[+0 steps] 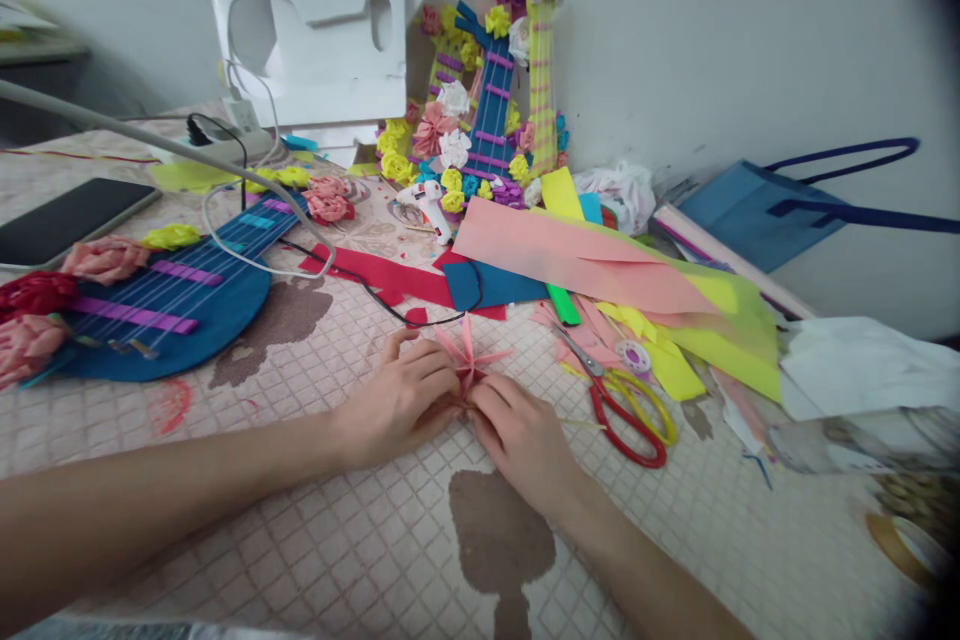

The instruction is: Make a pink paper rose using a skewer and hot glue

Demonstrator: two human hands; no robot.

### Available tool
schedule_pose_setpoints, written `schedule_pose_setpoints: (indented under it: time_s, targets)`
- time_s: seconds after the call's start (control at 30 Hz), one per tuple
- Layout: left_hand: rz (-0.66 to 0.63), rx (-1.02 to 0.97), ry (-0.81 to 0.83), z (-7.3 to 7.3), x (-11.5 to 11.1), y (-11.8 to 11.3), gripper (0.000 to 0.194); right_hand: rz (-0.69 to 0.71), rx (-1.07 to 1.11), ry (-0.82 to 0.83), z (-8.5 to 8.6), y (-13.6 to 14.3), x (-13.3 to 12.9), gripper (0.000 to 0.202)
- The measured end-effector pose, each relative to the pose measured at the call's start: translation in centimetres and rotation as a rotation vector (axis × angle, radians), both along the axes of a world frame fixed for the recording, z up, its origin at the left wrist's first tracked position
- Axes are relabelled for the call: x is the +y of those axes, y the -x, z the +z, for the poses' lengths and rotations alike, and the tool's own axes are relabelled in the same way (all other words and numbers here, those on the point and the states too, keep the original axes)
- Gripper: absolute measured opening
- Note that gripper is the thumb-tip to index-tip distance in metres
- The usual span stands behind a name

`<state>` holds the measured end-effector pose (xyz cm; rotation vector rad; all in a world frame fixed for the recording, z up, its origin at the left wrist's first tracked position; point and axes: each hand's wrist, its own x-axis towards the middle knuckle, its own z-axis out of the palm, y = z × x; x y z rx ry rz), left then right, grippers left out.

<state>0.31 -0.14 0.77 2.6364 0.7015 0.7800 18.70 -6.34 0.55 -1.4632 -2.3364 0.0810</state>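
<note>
A pink star-shaped paper flower (469, 357) with narrow pointed petals is between my two hands, over the quilted tablecloth. My left hand (405, 392) grips its left side with bent fingers. From the right, my right hand (521, 435) pinches its lower edge, fingertips close to those of my left hand. The petals fan upward and outward, while the flower's underside is hidden by my fingers. Red-handled scissors (626, 420) lie to the right of my right hand, over a yellow-handled pair (656, 405).
A blue paper guitar (202, 305) with paper roses lies at the left, beside a phone (71, 220). Behind are a glue gun (426, 205), decorated instruments (491, 105) and white foam (322, 30). Pink paper sheets (577, 260) and a blue bag (765, 210) are at the right.
</note>
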Motion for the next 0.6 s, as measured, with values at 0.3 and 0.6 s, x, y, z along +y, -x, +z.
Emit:
schedule_pose_setpoints:
  time_s: [0.3,0.6]
  targets:
    - [0.019,0.014,0.064,0.08,-0.07,-0.13,0.006,-0.017,0.032,0.023,-0.14,0.03,0.04,0.011]
    - [0.015,-0.032,0.005,-0.15,-0.12,-0.32,0.009,-0.033,0.04,0.021,-0.47,-0.28,0.12,0.01]
